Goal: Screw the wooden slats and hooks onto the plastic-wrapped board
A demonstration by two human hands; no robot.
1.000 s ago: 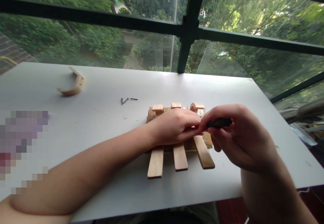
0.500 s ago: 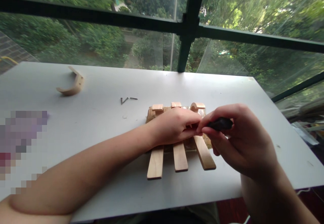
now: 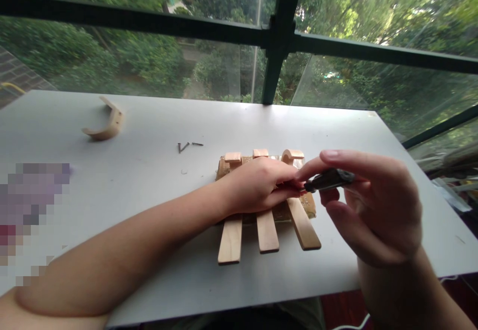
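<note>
Three pale wooden hooks with curved tops lie across a brown, tape-covered block (image 3: 308, 208): a left hook (image 3: 230, 240), a middle hook (image 3: 267, 233) and a right hook (image 3: 304, 225). My left hand (image 3: 261, 183) rests over the block. Its thumb and fingers pinch together at the right hook, by the tip of a screwdriver; what they pinch is hidden. My right hand (image 3: 381, 205) has the dark handle of the screwdriver (image 3: 330, 179) loosely among its fingers, thumb apart below. The screwdriver lies nearly level, pointing left.
Several screws (image 3: 183, 147) lie on the white table (image 3: 157, 280) behind my left forearm. Another curved wooden hook (image 3: 112, 123) is at the far left. A pixelated patch (image 3: 33, 200) covers the left edge. Windows with a dark frame (image 3: 280, 36) stand behind the table.
My right hand has shifted right and loosened, its thumb and fingers spreading from the screwdriver handle, so more of the handle shows. My left hand stays in place.
</note>
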